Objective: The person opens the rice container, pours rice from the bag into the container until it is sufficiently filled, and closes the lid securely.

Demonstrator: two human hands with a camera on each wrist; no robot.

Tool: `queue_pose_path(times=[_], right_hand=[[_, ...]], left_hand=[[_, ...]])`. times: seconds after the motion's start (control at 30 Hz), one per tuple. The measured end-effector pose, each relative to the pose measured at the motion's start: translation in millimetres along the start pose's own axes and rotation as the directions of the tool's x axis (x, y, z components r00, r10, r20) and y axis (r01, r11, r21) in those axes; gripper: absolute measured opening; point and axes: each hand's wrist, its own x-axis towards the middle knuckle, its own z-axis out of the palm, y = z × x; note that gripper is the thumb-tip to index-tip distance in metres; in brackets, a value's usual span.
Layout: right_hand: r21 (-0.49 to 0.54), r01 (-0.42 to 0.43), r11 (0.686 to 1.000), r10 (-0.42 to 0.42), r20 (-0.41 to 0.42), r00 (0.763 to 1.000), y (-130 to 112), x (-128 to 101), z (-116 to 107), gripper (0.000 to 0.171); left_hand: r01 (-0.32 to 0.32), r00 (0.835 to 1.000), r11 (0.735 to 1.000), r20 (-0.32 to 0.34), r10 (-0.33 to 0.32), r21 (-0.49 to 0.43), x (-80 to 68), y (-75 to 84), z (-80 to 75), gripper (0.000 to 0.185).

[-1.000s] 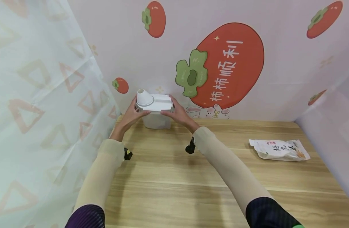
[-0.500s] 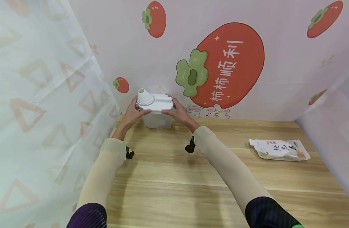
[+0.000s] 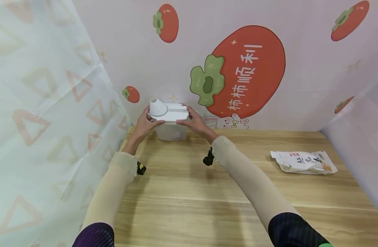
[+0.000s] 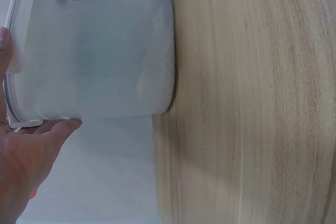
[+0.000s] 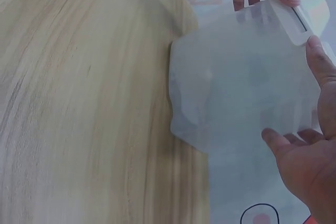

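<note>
While, in the head view, the left hand and right hand pinch one white lid at its ends between thumbs and fingers, one translucent container stands beneath it on the worktop near the back wall, one packet well to the right. The left-wrist view shows a pale patch low in the container, hard to make out; the right-wrist view partly hides the right hand's fingers.
</note>
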Motion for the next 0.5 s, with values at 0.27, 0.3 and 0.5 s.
queue_pose_path(times=[0.27,0.3,0.5], right_hand=[[0.017,0.025,1.000,-0.025,0.010,1.000,0,-8,-11,0.088],[0.019,0.027,0.999,-0.027,0.011,1.000,0,-9,-13,0.088],[0.026,0.010,1.000,-0.011,0.024,1.000,-1,-14,-23,0.087]], left_hand=[[-0.027,0.999,0.993,-0.027,0.030,0.114,-2.4,8.6,6.1,0.109],[-0.032,0.999,0.992,-0.032,0.036,0.123,-2.5,10.1,7.1,0.109],[-0.042,0.998,0.985,-0.039,0.050,0.169,-5.5,20.3,14.4,0.111]])
